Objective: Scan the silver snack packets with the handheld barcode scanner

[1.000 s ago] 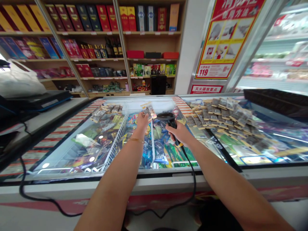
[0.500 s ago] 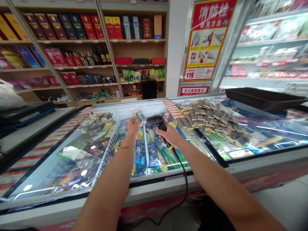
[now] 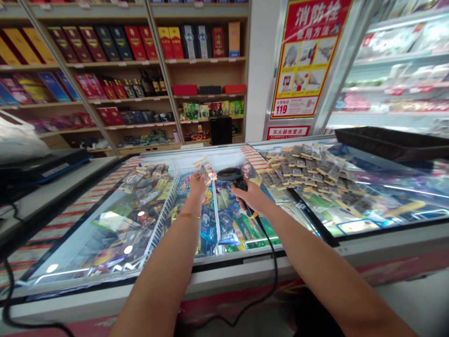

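My left hand [image 3: 199, 185] pinches a small clear snack packet [image 3: 207, 170] by its lower edge, above the glass top of a chest freezer. My right hand [image 3: 253, 196] is wrapped round the handle of a black barcode scanner [image 3: 231, 175], whose head points left at the packet, close to it. A reddish glow shows on the packet beside the scanner. From the handle a black cable [image 3: 275, 271] hangs down over the freezer's front. To the right lies a large pile of similar packets [image 3: 308, 168] on the glass. A smaller group of packets [image 3: 149, 172] lies to the left.
Under the freezer glass are wire baskets with coloured packages [image 3: 228, 231]. A black tray [image 3: 389, 144] stands at the back right. A white plastic bag [image 3: 21, 138] sits at the far left. Behind are shelves of boxes [image 3: 136, 42] and a red poster [image 3: 307, 58].
The view has shifted slightly, so everything appears a little further right. A reddish light now shows on the packet. Both hands keep their holds.
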Tool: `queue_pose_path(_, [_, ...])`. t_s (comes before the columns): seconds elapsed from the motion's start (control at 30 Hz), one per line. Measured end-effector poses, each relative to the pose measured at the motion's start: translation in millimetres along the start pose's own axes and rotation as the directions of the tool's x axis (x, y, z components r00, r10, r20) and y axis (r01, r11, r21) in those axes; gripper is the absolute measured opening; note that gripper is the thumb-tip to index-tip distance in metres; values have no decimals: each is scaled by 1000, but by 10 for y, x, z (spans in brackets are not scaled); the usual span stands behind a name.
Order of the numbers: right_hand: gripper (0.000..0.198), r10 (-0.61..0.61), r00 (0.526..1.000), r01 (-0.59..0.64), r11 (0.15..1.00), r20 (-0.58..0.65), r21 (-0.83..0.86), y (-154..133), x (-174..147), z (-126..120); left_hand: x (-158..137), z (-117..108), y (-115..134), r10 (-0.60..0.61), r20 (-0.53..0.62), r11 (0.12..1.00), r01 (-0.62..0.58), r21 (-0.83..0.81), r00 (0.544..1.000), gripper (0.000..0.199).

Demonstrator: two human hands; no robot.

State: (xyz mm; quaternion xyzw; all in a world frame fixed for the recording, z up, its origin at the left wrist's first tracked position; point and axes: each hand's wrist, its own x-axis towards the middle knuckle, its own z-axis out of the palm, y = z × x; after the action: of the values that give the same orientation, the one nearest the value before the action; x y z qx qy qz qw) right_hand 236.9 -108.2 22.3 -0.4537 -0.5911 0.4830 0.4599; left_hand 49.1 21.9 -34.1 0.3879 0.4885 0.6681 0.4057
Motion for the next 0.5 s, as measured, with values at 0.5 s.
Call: queue_pose_path(0.5, [22,37,996,-34,999,-83,40,-24,56,-30,-38,11,53,41,-28,996,-39,85,999,10])
